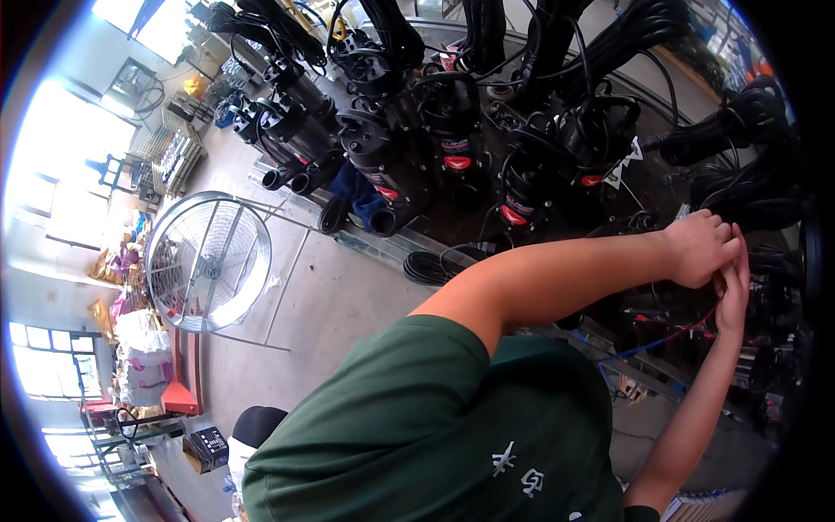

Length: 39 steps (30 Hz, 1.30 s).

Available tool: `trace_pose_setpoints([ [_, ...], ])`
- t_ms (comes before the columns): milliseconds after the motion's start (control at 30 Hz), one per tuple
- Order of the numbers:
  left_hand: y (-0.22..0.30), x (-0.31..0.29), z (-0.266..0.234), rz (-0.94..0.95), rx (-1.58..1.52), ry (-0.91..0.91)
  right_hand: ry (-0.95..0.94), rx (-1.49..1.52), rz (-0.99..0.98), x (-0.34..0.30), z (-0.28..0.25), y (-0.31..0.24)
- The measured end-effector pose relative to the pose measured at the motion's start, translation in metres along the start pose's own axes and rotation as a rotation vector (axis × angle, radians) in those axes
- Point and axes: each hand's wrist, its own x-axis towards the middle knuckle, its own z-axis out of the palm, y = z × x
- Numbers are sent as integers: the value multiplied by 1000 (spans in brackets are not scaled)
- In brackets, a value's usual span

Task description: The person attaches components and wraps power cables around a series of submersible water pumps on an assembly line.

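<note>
Toward the right side, my left hand is closed, its fingers curled toward my right hand. The two hands touch; my right fingers are held close together against the left fingertips. Whatever lies between them is hidden and small. A thin red and blue cord passes beside my right hand; I cannot tell if it is held. Just beyond the hands lie thick bundles of black cable. Left of them on the bench stand black submersible pumps with red labels, among them one near pump.
More pumps with bundled cables stand along the bench at left. A coil of black cable sits by the bench edge. A large round floor fan stands on the floor, with a red pallet jack behind it.
</note>
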Motion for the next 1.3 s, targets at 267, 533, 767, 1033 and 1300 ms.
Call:
trace_pose_setpoints([
  [267,32,-48,-52,-144,147,93,-46,-30,93,8,-23,21],
  [533,7,-78,-35,-201,235,-123,-18,-13,60,0,-11,11],
  [767,-10,-89,-56,-70,171,-51,36,-241,-96,0,4,13],
  [1033,7,-86,-49,-273,346,-97,65,-121,-29,-1,-9,24],
  [1300,22,-116,-85,66,-24,277,-8,-102,-6,-5,8,-1],
])
